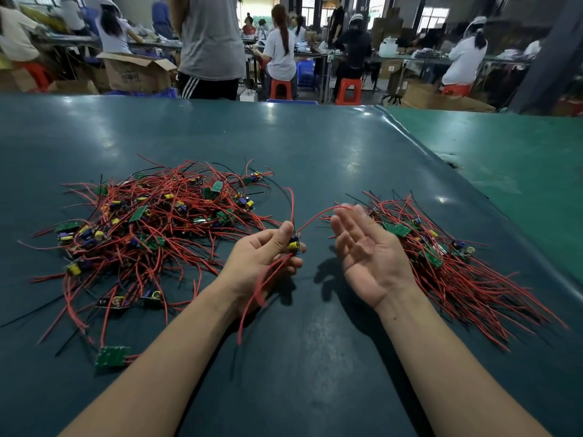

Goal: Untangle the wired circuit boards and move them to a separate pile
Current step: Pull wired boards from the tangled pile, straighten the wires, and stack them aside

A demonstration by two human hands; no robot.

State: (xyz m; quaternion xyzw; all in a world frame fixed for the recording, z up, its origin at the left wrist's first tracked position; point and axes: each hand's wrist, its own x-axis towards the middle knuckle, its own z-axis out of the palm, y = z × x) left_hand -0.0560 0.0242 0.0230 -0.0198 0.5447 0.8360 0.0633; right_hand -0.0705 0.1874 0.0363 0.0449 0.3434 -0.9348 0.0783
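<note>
A tangled heap of small green circuit boards with red and black wires (148, 222) lies on the left of the dark green table. A neater pile of boards with wires combed toward me (441, 263) lies on the right. Between them my left hand (265, 260) pinches one wired circuit board (295, 246) with a yellow capacitor; its red wires arch up, across to the right, and hang down over my wrist. My right hand (366, 250) hovers palm up with fingers spread, holding nothing, one red wire end near its fingertips.
One stray board (112, 356) lies near the front left by my left forearm. The table mat's raised edge (419, 143) runs diagonally at the right. A person (209, 45) stands at the table's far edge; other workers sit at benches behind.
</note>
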